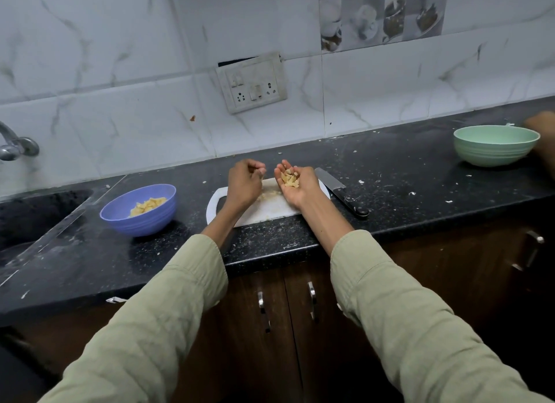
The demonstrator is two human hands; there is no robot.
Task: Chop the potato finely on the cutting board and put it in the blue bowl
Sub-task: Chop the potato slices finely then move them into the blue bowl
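1. At the far left a tap (15, 145) sticks out of the tiled wall above a dark sink (36, 210) set into the black desk (405, 174)
2. The blue bowl (138, 210) stands on the desk just right of the sink, well left of the board, with pale yellow chopped potato (147, 205) already lying in it
3. The white cutting board (264, 211) lies in the middle near the front edge; a few potato bits (270, 195) sit on it between the wrists
4. The left hand (244, 181) hovers over the board, fingers curled inward; I cannot tell whether it holds anything
5. The right hand (295, 181) is palm up and cupped, carrying a heap of potato pieces (290, 178)
6. A black-handled knife (342, 192) lies flat on the desk just beside the board's right edge
7. Far right stands a green bowl (495, 145), with someone else's blurred hand (542, 126) at its rim
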